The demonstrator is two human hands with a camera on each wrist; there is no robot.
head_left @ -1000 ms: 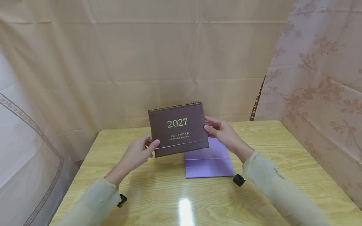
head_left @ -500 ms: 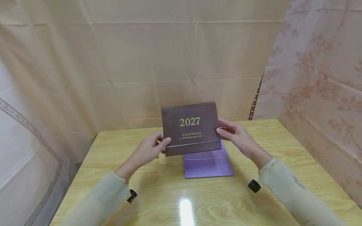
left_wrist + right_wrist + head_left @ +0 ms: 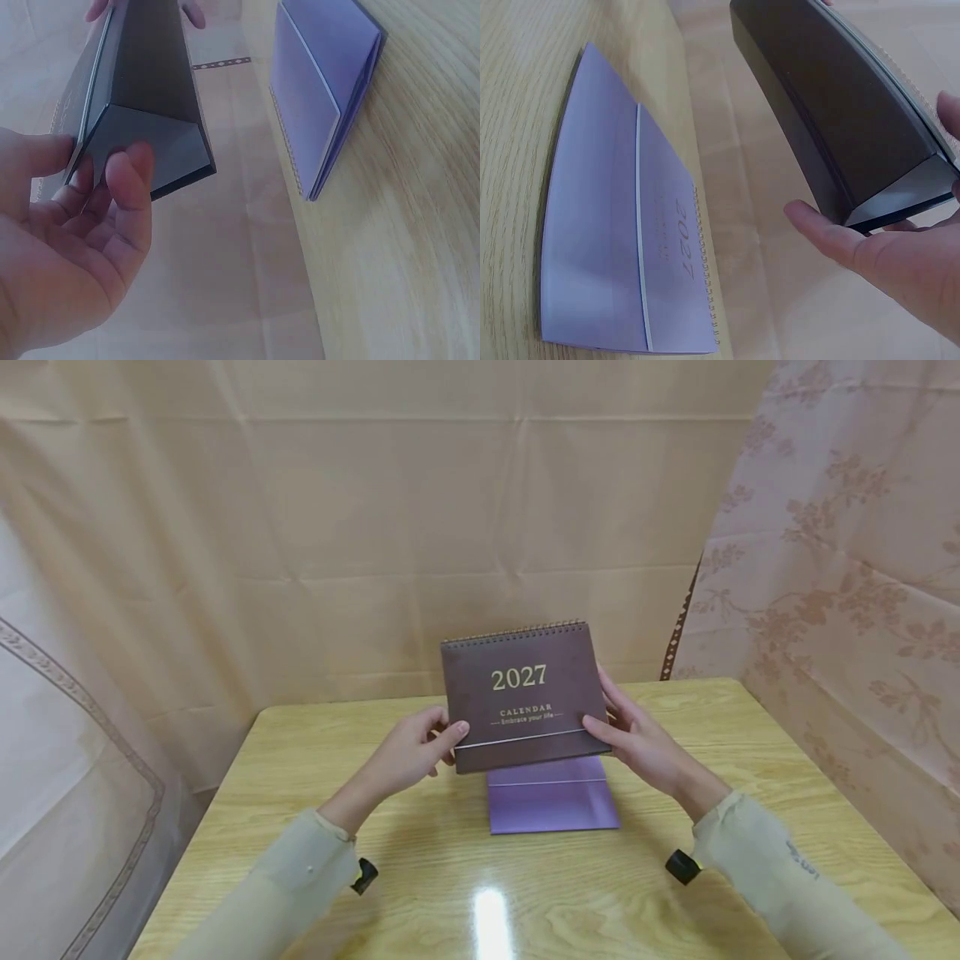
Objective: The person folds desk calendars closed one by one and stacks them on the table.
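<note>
A dark brown desk calendar (image 3: 521, 693) with gold "2027" lettering and a spiral binding along its top is held up above the table, tilted slightly. My left hand (image 3: 412, 747) pinches its lower left edge, thumb on the front cover. At the right edge, my right hand (image 3: 648, 747) grips it with the thumb in front and the fingers mostly hidden behind. The left wrist view shows the open side of the brown calendar's folded stand (image 3: 154, 142). Below and behind it a purple desk calendar (image 3: 553, 806) lies on the table, its upper part covered by the brown one.
The wooden table (image 3: 420, 893) has a bright light reflection near its front. Beige cloth (image 3: 375, 527) hangs behind it, and a floral pink curtain (image 3: 847, 610) hangs at the right. A white cloth (image 3: 67, 760) hangs at the left.
Both hands have carried the brown calendar to the right and slightly up. My right hand's thumb has slid lower along its edge. The purple calendar stays in place.
</note>
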